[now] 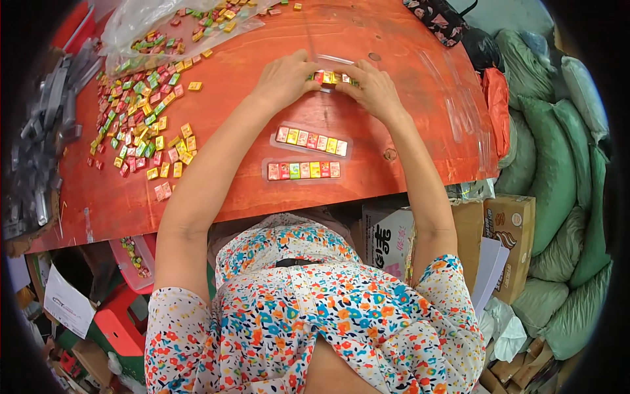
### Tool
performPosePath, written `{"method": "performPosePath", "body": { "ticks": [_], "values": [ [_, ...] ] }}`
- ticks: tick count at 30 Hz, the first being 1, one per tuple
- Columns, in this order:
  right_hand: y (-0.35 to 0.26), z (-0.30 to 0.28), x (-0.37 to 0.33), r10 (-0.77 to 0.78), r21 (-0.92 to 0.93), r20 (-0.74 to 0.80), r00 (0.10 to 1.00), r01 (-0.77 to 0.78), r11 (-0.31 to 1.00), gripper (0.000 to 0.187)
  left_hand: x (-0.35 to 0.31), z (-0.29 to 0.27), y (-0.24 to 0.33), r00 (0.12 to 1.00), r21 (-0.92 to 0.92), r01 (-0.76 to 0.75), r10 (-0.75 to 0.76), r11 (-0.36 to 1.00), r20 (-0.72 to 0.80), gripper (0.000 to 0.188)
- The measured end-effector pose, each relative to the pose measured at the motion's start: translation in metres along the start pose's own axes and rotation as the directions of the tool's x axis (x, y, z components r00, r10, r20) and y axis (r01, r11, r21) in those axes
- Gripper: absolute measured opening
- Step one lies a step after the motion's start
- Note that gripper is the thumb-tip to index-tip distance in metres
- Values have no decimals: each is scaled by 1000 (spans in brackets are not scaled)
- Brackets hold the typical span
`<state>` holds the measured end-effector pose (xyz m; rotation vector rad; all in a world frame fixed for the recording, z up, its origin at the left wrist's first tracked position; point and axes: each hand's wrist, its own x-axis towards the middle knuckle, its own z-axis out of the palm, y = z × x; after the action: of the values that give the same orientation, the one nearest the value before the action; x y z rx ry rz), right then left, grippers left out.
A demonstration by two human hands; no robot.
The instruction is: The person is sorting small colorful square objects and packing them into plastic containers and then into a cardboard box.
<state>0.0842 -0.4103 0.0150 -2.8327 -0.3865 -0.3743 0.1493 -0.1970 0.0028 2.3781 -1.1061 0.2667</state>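
At the far middle of the table, a short row of small coloured boxes point(327, 77) sits between my two hands, with clear plastic showing around it. My left hand point(282, 80) closes on its left end, fingers curled. On the right end, my right hand point(373, 90) presses with bent fingers and thumb; its fingertips partly hide the row. Nearer to me lie two clear plastic trays, each with a full row of small red, yellow, green and pink boxes: a tilted upper tray point(312, 141) and a straighter lower tray point(304, 171).
Loose small boxes point(141, 125) spread over the table's left, beside a clear plastic bag point(141, 26). Clear empty trays point(453, 98) lie at the right. Stacked plastic trays point(39, 144) stand far left. Green sacks point(551, 171) and a cardboard box point(508, 243) are right of the table.
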Motion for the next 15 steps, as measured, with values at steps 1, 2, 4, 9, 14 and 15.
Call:
{"method": "performPosePath", "body": {
  "ticks": [1,2,4,9,14,15],
  "values": [
    [5,4,0,12,38,-5,1000,-11,999,35,0,3,-4,1000,0,-2,2,1000,3,36],
    [6,6,-2,16,40,-5,1000,-16,999,35,-3,2,-8,1000,-42,-12,11,999,-13,37],
    [9,10,-7,-10,86,-69,998,16,996,37,-7,3,-13,1000,-86,-23,21,996,-23,39],
    [1,4,-17,24,-9,-117,993,-26,1000,42,-27,1,-18,982,54,-174,177,983,-66,63],
    [-5,19,-16,-118,39,-122,985,124,992,55,-29,6,-8,969,204,-172,128,964,211,85],
    [-6,22,-17,-140,-1,-34,990,140,990,59,-29,4,-8,956,233,-181,115,956,270,89]
  ]
}}
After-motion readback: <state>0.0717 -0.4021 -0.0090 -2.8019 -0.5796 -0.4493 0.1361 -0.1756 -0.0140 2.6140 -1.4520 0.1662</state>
